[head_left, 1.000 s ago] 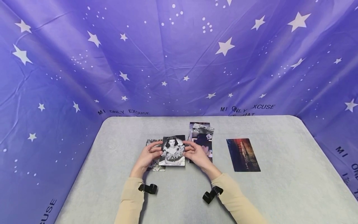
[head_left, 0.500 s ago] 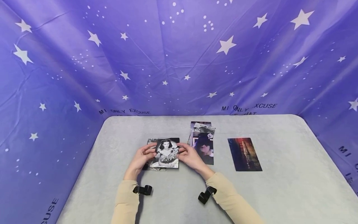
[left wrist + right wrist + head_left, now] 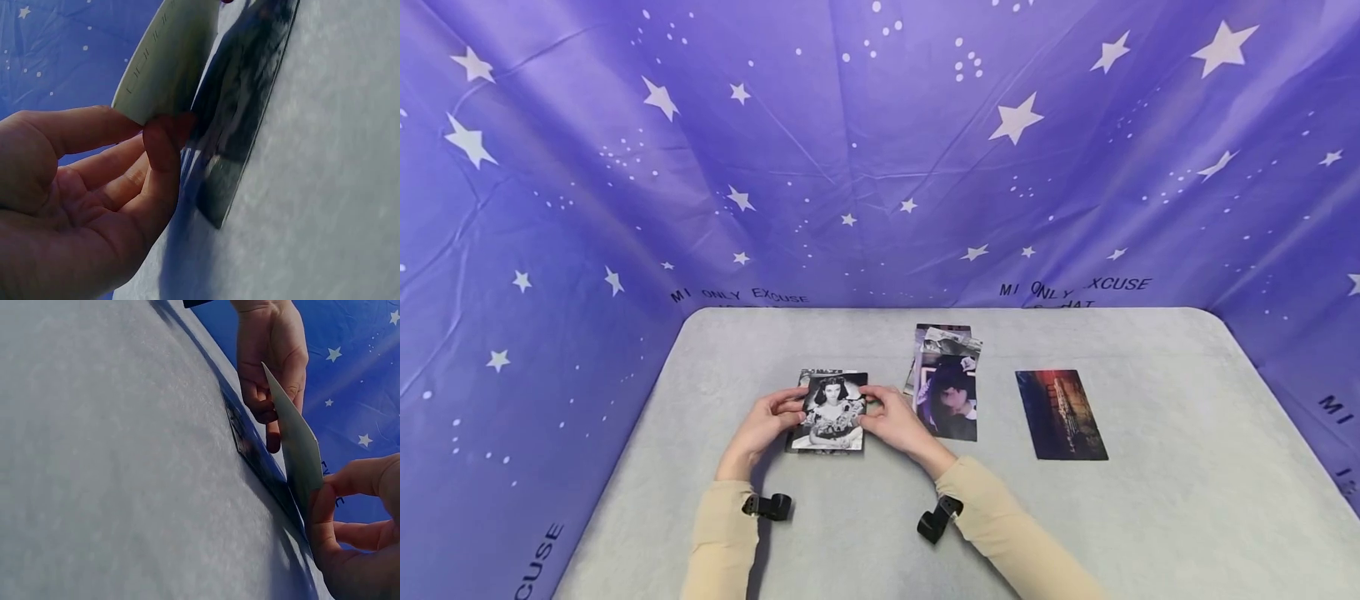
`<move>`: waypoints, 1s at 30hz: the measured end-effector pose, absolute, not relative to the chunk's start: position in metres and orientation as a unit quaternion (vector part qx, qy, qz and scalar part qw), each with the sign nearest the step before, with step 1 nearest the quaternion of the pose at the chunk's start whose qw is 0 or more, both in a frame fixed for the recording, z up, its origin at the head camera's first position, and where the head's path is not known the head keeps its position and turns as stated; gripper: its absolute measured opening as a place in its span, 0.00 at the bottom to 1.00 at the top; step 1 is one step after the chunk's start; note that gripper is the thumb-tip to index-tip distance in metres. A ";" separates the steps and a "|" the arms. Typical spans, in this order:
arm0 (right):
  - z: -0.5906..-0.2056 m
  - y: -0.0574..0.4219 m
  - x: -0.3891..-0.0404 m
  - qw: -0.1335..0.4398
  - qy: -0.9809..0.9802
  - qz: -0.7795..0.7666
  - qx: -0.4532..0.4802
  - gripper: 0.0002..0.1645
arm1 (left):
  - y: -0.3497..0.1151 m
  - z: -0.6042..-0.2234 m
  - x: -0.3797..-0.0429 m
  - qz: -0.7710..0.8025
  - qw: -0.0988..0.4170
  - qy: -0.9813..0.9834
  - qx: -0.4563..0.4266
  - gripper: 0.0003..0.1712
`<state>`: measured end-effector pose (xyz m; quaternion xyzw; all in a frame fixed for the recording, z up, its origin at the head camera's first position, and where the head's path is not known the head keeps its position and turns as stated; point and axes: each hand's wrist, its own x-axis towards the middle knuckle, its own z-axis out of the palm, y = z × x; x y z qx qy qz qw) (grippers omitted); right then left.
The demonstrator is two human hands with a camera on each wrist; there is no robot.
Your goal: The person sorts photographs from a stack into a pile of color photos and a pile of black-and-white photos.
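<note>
A black-and-white photo card (image 3: 831,417) showing a dark-haired figure in a ruffled dress is held level between both hands. My left hand (image 3: 769,427) pinches its left edge, thumb on one face and fingers on the other. At the opposite edge, my right hand (image 3: 897,423) has the same kind of pinch. In the left wrist view the card's pale back (image 3: 172,62) carries faint lettering, and the card bows slightly. Just under it, another glossy dark card (image 3: 240,100) lies on the table, mostly covered in the head view.
Several overlapping picture cards (image 3: 951,404) lie right of my right hand, the top one purple-toned. Farther right is a single dark red-and-blue card (image 3: 1062,414). A purple star-print cloth (image 3: 850,150) encloses the back and sides of the grey table (image 3: 1150,517).
Both hands have carried the black-and-white card leftward until it sits over the card on the table. The pile at right is now more exposed.
</note>
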<state>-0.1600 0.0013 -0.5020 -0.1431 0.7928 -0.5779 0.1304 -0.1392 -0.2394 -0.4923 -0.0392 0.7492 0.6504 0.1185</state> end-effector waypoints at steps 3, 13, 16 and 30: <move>-0.502 -0.003 -0.161 0.118 0.808 -0.558 -0.147 0.34 | -0.242 -0.491 -0.140 0.626 0.115 0.770 -0.040 0.29; -0.503 -0.014 -0.161 0.127 0.814 -0.545 -0.156 0.36 | -0.248 -0.489 -0.143 0.580 0.104 0.807 -0.040 0.28; -0.504 -0.016 -0.160 0.129 0.816 -0.541 -0.158 0.37 | -0.249 -0.488 -0.143 0.579 0.103 0.808 -0.036 0.27; -0.502 -0.019 -0.165 0.138 0.834 -0.510 -0.160 0.39 | -0.252 -0.487 -0.140 0.571 0.085 0.815 -0.046 0.25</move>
